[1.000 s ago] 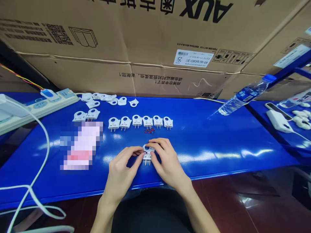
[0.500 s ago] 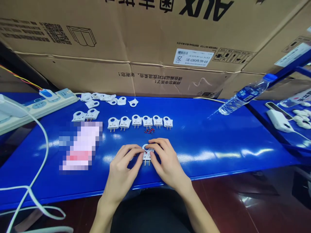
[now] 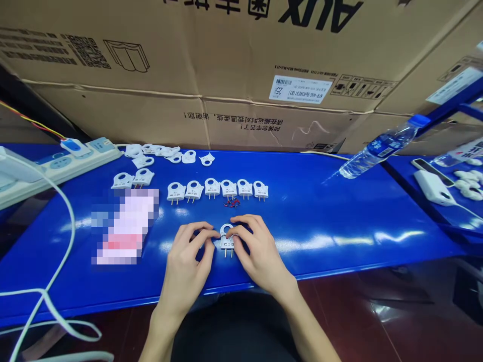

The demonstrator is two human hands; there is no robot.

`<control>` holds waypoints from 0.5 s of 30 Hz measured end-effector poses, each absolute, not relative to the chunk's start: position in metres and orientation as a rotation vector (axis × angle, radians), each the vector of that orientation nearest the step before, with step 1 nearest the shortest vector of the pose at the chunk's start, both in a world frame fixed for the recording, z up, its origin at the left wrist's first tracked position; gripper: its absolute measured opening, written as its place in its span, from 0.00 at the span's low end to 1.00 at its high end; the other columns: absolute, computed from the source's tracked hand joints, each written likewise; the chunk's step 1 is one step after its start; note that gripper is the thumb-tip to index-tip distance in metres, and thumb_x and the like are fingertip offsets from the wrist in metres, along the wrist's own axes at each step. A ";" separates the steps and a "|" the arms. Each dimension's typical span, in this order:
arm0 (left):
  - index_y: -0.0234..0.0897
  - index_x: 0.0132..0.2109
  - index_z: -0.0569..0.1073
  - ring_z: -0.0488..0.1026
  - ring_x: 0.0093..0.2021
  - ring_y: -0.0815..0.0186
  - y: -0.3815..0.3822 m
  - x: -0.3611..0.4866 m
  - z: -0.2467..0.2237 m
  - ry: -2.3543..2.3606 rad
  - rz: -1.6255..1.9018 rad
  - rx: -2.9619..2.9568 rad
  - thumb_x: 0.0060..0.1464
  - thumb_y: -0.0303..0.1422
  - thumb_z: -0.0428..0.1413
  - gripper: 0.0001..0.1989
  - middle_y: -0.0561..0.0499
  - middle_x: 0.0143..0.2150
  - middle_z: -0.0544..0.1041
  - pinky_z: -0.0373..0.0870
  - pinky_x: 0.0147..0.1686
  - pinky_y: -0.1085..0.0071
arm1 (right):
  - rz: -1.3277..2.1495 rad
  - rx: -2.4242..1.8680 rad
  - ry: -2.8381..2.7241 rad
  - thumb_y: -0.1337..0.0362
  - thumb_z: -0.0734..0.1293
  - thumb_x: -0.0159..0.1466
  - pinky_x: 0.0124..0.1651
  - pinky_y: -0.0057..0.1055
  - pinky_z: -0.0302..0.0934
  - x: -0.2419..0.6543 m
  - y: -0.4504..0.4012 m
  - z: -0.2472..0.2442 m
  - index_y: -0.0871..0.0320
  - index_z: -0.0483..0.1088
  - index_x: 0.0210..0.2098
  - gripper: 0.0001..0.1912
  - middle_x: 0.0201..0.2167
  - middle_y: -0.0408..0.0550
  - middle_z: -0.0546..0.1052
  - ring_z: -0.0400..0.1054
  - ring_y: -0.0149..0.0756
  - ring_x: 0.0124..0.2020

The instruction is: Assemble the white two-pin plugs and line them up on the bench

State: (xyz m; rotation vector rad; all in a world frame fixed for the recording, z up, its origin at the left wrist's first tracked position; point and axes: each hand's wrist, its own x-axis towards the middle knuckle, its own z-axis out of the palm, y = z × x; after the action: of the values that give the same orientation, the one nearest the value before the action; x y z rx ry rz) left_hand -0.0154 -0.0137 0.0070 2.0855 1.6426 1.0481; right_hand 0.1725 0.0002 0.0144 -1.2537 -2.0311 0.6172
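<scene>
A white plug-like piece (image 3: 227, 243) with a round hole and two metal prongs lies on the blue table (image 3: 320, 216) near its front edge. My right hand (image 3: 260, 251) grips it from the right, thumb on its side and fingers over the top. My left hand (image 3: 190, 256) is just left of it, fingers curved and apart, one fingertip close to its edge. Beyond the hands stands a row of several similar white pieces (image 3: 212, 187). Small red and black wires (image 3: 232, 202) lie in front of that row.
More white parts (image 3: 143, 161) are scattered at the back left, beside a power strip (image 3: 60, 163). A blurred pink sheet (image 3: 128, 221) lies at left. A water bottle (image 3: 381, 146) leans at right. Cardboard boxes (image 3: 234, 60) wall off the back. A white cable (image 3: 71, 226) loops at left.
My left hand has drawn slightly left, away from the white piece, and its thumb has come off the piece's side. My right hand has stayed in place.
</scene>
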 end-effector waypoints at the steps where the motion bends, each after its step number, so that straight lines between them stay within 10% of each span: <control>1: 0.42 0.45 0.78 0.73 0.51 0.60 -0.014 -0.015 0.007 1.638 1.048 2.086 0.68 0.30 0.50 0.11 0.47 0.48 0.77 0.73 0.51 0.60 | 0.614 -1.250 -2.028 0.71 0.62 0.72 0.61 0.48 0.67 0.173 0.000 0.014 0.53 0.74 0.46 0.11 0.56 0.52 0.75 0.66 0.46 0.61; 15: 0.42 0.43 0.76 0.75 0.51 0.61 -0.013 -0.016 0.009 1.663 1.066 1.981 0.68 0.30 0.50 0.10 0.49 0.46 0.79 0.71 0.53 0.62 | 0.549 -1.245 -2.068 0.64 0.71 0.69 0.57 0.48 0.66 0.175 -0.007 0.017 0.52 0.74 0.43 0.03 0.54 0.50 0.77 0.67 0.48 0.59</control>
State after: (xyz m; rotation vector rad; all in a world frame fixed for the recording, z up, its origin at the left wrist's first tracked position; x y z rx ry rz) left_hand -0.0157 -0.0135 0.0089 1.9808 1.6625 1.0663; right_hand 0.1745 -0.0074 0.0168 -1.2446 -2.0681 0.5492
